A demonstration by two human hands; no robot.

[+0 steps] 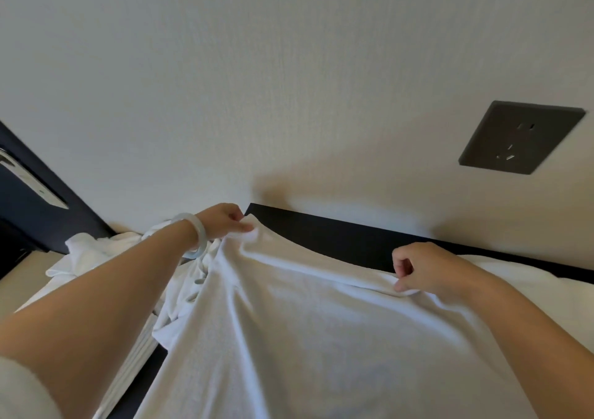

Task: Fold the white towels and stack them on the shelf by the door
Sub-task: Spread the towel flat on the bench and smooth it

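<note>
1. A black counter (337, 238) runs along the wall. Only a strip of its top shows at the back, and a dark sliver at the lower left.
2. A white towel (305, 338) lies spread over most of it, rumpled, its far edge short of the wall.
3. A crumpled pile (96, 251) of white cloth sits at the left end, touching the towel.
4. More white cloth (520, 274) lies at the right, just beside the towel.

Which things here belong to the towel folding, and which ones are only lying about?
For the job: towel, pinched at its top edge by left hand and right hand; crumpled towels; black shelf.
Only there: socket; bracelet; dark door.
</note>
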